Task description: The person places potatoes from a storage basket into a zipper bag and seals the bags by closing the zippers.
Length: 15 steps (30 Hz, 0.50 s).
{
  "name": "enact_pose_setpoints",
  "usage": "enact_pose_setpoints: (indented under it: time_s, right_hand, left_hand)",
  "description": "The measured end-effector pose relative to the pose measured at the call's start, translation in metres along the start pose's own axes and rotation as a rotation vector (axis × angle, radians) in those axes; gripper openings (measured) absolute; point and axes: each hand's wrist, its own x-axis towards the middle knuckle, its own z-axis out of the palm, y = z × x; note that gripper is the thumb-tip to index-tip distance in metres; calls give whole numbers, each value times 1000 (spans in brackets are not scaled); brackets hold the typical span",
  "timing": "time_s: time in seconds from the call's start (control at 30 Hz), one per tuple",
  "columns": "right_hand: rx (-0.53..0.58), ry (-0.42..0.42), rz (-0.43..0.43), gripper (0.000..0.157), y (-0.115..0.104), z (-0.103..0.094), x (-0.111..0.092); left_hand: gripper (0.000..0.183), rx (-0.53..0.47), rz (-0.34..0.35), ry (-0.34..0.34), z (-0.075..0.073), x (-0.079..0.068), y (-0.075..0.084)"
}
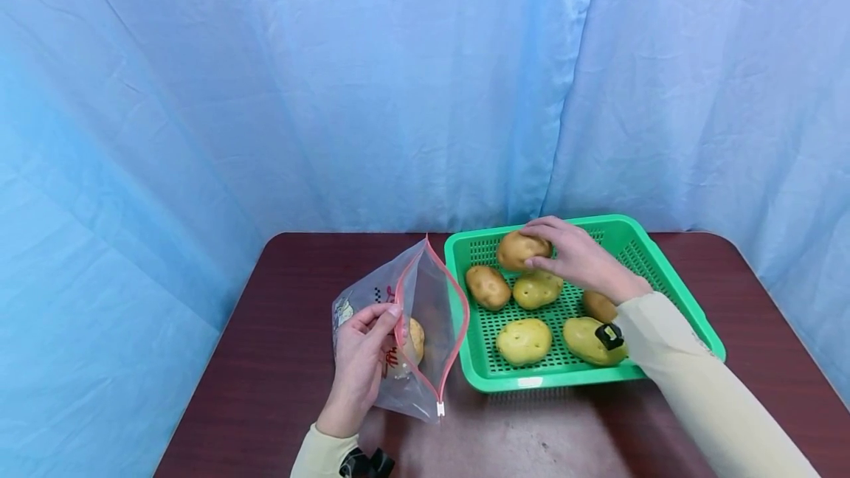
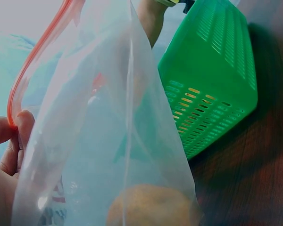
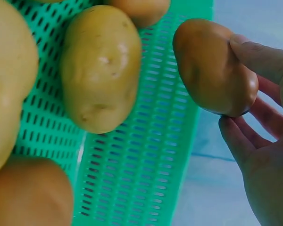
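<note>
My left hand (image 1: 361, 352) pinches the near edge of a clear zip bag (image 1: 425, 301) by its red zip strip, and the mouth gapes toward the basket. One potato (image 2: 151, 207) lies low inside the bag, seen through the plastic. Over the back left part of a green basket (image 1: 690, 301), my right hand (image 1: 578, 253) grips a brown potato (image 3: 214, 68) between thumb and fingers. Below it in the basket lie several other potatoes, among them a yellow one (image 1: 524, 341) near the front and a brown one (image 1: 488, 288) at the left.
Both bag and basket stand on a dark red-brown table (image 1: 265, 375), the bag's mouth close beside the basket's left wall. A white slider (image 1: 440, 409) sits at the zip's near end. Blue curtains (image 1: 398, 94) hang behind the table.
</note>
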Motion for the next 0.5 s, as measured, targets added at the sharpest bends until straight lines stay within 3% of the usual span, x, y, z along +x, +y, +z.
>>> enact_pose_setpoints:
  time_s: [0.5]
  right_hand:
    - [50,180,-98,52,-28,-19,-18]
  left_hand:
    - [5,-3,-1,1,1,3,-1]
